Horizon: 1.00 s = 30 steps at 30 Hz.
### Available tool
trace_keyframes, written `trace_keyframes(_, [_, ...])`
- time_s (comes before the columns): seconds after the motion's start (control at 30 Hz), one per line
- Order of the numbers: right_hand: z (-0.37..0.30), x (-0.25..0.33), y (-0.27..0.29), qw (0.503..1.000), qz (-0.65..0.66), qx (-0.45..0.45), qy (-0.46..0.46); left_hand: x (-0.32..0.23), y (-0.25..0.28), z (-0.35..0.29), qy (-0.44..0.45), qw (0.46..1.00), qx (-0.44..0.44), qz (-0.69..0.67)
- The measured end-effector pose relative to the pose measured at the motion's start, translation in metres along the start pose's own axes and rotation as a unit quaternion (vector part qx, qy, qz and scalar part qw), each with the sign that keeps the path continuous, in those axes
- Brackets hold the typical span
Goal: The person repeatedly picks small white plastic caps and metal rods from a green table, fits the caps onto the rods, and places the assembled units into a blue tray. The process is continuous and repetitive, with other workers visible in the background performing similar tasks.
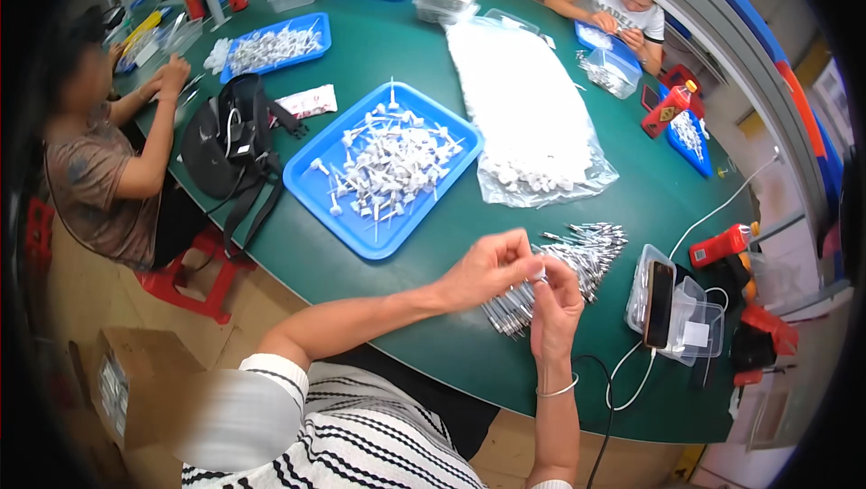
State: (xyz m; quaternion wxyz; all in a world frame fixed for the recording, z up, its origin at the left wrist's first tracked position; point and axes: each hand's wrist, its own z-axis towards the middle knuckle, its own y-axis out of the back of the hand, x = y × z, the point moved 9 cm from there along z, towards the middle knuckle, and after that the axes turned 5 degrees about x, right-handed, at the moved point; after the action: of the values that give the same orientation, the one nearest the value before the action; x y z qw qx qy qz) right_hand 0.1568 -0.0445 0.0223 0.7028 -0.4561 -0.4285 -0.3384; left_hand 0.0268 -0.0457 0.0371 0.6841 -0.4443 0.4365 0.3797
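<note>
My left hand (pixel 492 268) and my right hand (pixel 555 304) meet above the near part of the table, fingertips pinched together. Between them is a small white piece (pixel 539 272), mostly covered by my fingers; its exact kind does not show. Right under and beyond my hands lies a spread pile of thin silvery metal rods (pixel 591 259). Ahead and to the left, a blue tray (pixel 311 142) holds a heap of white plastic caps with thin stems (pixel 392 164). A large clear bag of small white parts (pixel 523 101) lies open-ended beyond the rods.
Right of the rods, a phone (pixel 659 304) leans on clear plastic boxes (pixel 699 331), with cables around. A black bag (pixel 225 142) and a white-and-red packet (pixel 308 101) lie left. Red bottles (pixel 669 110) stand at the right edge. Co-workers sit around the green table (pixel 424 327).
</note>
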Motion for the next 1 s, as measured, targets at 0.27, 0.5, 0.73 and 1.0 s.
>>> trace_keyframes(0.27, [-0.001, 0.012, 0.028, 0.996, -0.009, -0.092, 0.011, -0.132, 0.109, -0.033, -0.117, 0.595, -0.296, 0.738])
trace_keyframes(0.5, [-0.001, 0.039, 0.063, 0.979, -0.031, -0.176, 0.098, -0.093, 0.043, -0.019, -0.166, 0.768, -0.114, 0.608])
trace_keyframes(0.73, [0.003, 0.040, 0.092, 0.967, -0.036, -0.213, 0.135, 0.032, -0.013, 0.091, -0.093, 0.767, 0.072, 0.631])
trace_keyframes(1.0, [0.003, 0.043, 0.088, 0.973, -0.032, -0.198, 0.114, 0.048, -0.008, 0.105, -0.070, 0.748, 0.073, 0.655])
